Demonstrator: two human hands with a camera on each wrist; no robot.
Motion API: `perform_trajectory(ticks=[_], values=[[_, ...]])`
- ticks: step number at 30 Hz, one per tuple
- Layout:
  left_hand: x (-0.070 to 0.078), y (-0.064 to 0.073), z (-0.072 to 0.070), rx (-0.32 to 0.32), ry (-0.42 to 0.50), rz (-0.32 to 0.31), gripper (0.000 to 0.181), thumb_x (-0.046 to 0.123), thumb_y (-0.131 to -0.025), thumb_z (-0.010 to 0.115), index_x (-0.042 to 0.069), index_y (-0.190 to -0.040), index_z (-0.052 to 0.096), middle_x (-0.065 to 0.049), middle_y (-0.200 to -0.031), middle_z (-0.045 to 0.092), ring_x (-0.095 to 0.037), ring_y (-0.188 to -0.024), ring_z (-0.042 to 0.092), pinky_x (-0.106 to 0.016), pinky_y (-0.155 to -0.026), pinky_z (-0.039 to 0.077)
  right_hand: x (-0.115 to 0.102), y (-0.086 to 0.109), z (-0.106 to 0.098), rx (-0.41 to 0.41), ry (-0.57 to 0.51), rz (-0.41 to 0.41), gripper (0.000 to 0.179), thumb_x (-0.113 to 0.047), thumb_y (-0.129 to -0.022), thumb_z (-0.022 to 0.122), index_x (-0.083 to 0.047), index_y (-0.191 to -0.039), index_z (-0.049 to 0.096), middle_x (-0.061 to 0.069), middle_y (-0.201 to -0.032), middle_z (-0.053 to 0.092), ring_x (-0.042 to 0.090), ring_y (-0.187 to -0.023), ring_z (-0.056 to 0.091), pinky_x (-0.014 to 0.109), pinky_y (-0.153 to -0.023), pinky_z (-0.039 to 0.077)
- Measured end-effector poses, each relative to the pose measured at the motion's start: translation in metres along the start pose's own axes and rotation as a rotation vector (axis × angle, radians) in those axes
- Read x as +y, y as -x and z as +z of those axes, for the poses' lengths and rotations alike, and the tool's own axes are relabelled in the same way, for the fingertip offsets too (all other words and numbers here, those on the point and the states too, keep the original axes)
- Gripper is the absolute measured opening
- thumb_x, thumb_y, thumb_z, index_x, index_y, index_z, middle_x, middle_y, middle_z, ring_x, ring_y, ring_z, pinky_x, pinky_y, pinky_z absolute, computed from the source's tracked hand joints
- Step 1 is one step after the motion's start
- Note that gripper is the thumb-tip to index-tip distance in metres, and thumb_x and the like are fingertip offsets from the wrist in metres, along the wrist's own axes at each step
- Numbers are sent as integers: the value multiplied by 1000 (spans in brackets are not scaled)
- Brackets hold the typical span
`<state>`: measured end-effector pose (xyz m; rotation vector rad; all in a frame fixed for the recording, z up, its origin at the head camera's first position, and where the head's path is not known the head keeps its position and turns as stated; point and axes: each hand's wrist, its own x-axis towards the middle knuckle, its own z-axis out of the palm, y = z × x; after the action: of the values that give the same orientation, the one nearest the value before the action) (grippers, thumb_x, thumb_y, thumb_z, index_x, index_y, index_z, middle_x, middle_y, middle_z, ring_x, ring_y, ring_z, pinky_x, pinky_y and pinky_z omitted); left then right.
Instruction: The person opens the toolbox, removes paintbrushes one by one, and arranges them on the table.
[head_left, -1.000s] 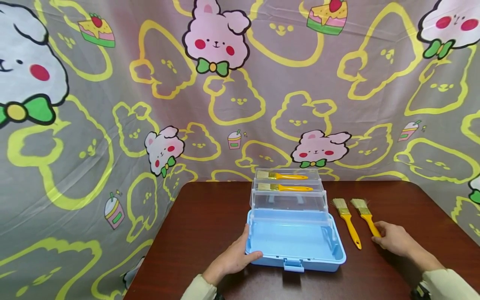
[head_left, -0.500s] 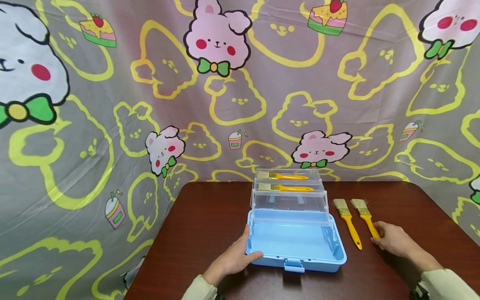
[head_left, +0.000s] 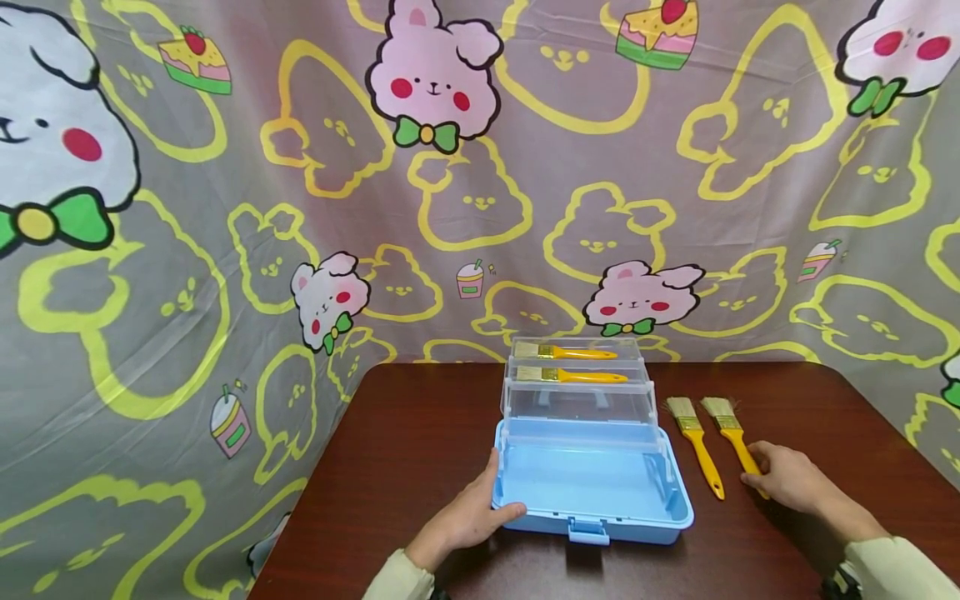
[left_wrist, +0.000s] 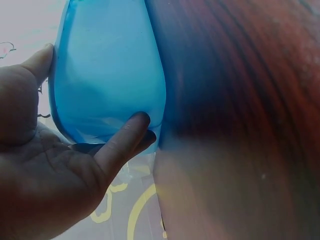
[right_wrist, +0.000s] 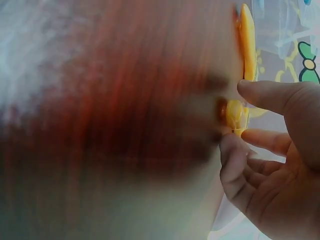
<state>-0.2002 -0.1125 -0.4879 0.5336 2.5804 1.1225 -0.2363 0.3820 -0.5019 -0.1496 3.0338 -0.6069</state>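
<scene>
At its left front corner, a light blue toolbox (head_left: 581, 487) has my left hand (head_left: 467, 510) against it, fingers straight along the side and thumb over the front rim. The left wrist view shows thumb and fingers spread on two of the box's walls (left_wrist: 110, 75). My right hand (head_left: 787, 477) pinches the handle end of the outer yellow-handled paintbrush (head_left: 733, 433), which lies on the table. Thumb and fingers flank that handle's end (right_wrist: 235, 116) in the right wrist view. Another paintbrush (head_left: 697, 446) lies between it and the box.
Clear stepped trays (head_left: 637, 373) stand raised at the box's back, bearing an upper paintbrush (head_left: 581, 353) and a lower paintbrush (head_left: 592, 377). A blue latch (head_left: 587, 531) hangs at the box's front. Behind the brown table (head_left: 420, 425) hangs a patterned cloth (head_left: 465, 217).
</scene>
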Motion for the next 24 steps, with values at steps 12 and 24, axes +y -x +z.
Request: perform_trajectory(ticks=[12,24], values=[[-1,-1,0,2,4,8,97,42,-90,62,0,-150,-2,-18,-156,8,-29,-138,21,-51,-106,25,-17,0,-14,175,-9,-41,49,-21,-80,74,16,-107,57,26,-92,58,39,-81,57,51,-65,49],[-1,0,-1,-1,-11,3,97,44,-91,60,1,-150,-3,-17,-156,9,-29,-138,21,-51,-106,25,-65,-13,-42,280,-70,-116,48,-29,-88,68,10,-114,59,28,-106,60,41,-91,56,53,-72,49]])
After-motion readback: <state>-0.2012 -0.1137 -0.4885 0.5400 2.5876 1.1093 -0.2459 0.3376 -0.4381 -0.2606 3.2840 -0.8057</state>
